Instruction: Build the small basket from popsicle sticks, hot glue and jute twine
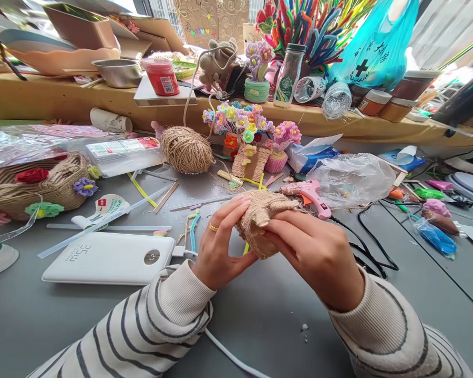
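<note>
Between both hands, above the grey table, is a small craft piece wrapped in brown twine; its exact form is partly covered by fingers. My left hand, with a ring on one finger, grips its left side, the thumb below. My right hand pinches its right side near a rolled, stubby end. Just behind the piece lies a pink hot glue gun. Farther back sits a ball of twine, beside a cluster of pipe-cleaner flowers.
A white power bank with a plugged-in cable lies left of my left hand. Clear glue sticks rest behind it. A twine-wrapped basket stands at far left. Black cables run on the right. A crowded ledge spans the back.
</note>
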The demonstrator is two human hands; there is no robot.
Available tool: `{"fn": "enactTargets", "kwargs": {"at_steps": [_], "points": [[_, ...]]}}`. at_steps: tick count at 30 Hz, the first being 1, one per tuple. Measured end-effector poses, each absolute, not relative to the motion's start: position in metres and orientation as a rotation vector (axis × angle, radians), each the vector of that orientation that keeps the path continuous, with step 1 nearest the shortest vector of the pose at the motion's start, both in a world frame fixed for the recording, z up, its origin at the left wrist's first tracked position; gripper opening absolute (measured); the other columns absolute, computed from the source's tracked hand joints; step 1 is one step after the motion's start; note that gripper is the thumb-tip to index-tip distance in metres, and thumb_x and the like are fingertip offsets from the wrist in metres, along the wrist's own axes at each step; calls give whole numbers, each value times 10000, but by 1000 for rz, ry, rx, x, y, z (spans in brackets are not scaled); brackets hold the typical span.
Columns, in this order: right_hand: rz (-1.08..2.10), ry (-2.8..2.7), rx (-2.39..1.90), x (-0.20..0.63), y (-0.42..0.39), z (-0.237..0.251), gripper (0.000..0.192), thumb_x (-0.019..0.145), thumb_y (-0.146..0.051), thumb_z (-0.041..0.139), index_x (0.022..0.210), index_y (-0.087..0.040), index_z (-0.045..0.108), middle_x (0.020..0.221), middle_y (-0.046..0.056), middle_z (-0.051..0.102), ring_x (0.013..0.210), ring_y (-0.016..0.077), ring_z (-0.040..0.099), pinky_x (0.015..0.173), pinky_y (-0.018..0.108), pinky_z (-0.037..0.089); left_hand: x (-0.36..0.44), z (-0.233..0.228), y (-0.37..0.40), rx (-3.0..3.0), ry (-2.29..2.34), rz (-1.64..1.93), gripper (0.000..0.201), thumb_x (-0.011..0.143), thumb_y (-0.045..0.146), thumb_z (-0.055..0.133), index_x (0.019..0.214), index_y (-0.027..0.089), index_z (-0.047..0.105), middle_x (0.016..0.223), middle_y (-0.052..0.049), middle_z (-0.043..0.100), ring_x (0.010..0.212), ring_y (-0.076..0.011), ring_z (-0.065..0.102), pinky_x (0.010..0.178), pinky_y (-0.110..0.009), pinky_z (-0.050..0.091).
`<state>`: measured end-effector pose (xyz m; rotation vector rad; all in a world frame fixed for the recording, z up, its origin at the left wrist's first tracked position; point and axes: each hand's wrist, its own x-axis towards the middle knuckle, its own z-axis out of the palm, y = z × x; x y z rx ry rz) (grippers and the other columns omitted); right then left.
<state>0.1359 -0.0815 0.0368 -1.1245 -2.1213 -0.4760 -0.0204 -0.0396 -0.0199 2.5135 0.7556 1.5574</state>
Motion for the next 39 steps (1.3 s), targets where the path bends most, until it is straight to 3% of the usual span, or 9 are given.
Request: {"fn": "enactTargets", "kwargs": {"at_steps": [25, 34, 39], "points": [[-588, -2113, -1022, 135, -80, 34, 168, 765, -64, 533, 646, -110, 642, 704, 79, 681, 649, 145, 627, 610, 228, 476, -20, -20, -39, 2505, 797, 1550, 669, 677, 250, 668, 1248, 139, 338, 1163, -155, 501, 1129, -256, 472, 932, -422, 436], [-480, -2145, -1091, 135, -79, 33, 126, 772, -67, 530, 748, -78, 653, 760, 93, 676, 715, 151, 625, 701, 242, 481, -20, -20, -41, 2515, 785, 1482, 683, 660, 255, 676, 1246, 135, 345, 1164, -147, 511, 1103, -254, 484, 913, -410, 445], [-521, -2172, -1115, 134, -78, 32, 147, 788, -79, 511, 749, -92, 652, 726, 71, 670, 662, 132, 609, 650, 227, 461, -21, -20, -41, 2524, 780, 1467, 663, 672, 269, 664, 1236, 124, 349, 1166, -155, 508, 1110, -252, 481, 917, -403, 441]]}}
